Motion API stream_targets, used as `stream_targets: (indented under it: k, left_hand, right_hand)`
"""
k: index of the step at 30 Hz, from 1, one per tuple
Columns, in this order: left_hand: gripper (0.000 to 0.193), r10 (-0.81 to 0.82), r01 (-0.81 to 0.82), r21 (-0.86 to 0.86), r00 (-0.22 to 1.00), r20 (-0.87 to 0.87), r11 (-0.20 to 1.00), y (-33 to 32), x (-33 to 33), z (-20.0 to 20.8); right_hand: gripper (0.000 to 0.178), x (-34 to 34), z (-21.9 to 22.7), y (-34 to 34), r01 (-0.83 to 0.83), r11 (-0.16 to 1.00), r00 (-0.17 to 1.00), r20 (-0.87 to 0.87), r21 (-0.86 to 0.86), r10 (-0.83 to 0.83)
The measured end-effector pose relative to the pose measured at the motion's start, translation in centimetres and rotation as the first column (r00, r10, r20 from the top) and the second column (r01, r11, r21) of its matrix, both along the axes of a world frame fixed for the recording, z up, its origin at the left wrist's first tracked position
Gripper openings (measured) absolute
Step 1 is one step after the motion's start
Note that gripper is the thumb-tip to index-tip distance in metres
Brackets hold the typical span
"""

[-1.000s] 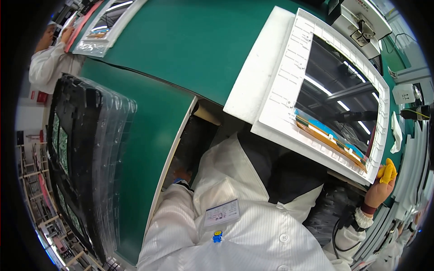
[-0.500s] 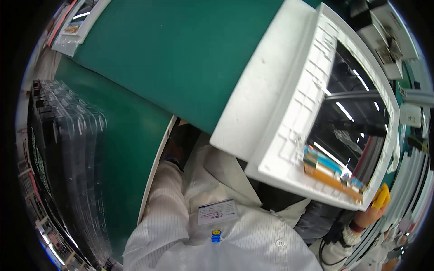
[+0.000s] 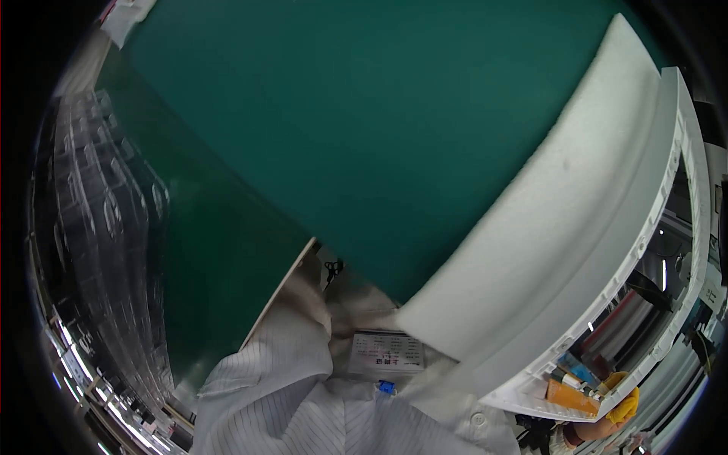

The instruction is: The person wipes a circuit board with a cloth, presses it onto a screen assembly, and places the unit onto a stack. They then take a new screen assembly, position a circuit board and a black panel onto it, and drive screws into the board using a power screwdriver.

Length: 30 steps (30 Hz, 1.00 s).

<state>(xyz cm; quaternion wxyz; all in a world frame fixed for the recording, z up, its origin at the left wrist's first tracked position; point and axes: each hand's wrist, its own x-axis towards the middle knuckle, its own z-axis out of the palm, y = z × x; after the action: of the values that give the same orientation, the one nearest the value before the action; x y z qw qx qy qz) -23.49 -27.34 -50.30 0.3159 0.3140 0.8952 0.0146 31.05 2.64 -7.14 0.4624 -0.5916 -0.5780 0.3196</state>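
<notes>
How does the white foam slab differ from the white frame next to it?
The foam slab is plain, solid and smooth-faced; the white frame is thin and ribbed with small slots. The slab lies on the green mat, while the frame rings a glossy dark panel. Both are white and lie side by side.

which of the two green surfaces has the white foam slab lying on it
The big upper green table: the white foam slab rests on its right side. The darker lower green surface at left carries none.
</notes>
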Motion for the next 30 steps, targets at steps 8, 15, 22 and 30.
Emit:
stream_targets:
  k: [8,15,22,30]
  left_hand:
    - [0.045,0.032,-0.033,0.034,0.999,0.043,0.999,-1.5,1.8,1.1]
    - [0.043,0.036,-0.042,0.066,0.995,0.093,0.997,-1.4,2.9,1.3]
    - [0.042,0.073,-0.09,0.114,0.986,0.147,0.989,-1.0,5.2,0.7]
    - [0.04,0.043,-0.083,0.165,0.971,0.233,0.983,1.4,8.9,0.5]
  right_hand:
    - [0.036,0.4,-0.8,0.3,-0.034,0.997,0.999,0.02,0.071,0.032]
    - [0.038,-0.1,-0.7,0.2,0.072,0.994,0.997,-0.015,0.081,-0.071]
    - [0.038,0.1,-0.7,0.9,0.046,0.996,0.993,0.1,0.079,-0.054]
    - [0.036,-1.3,-1.0,0.5,0.064,0.994,0.997,0.027,0.085,-0.067]
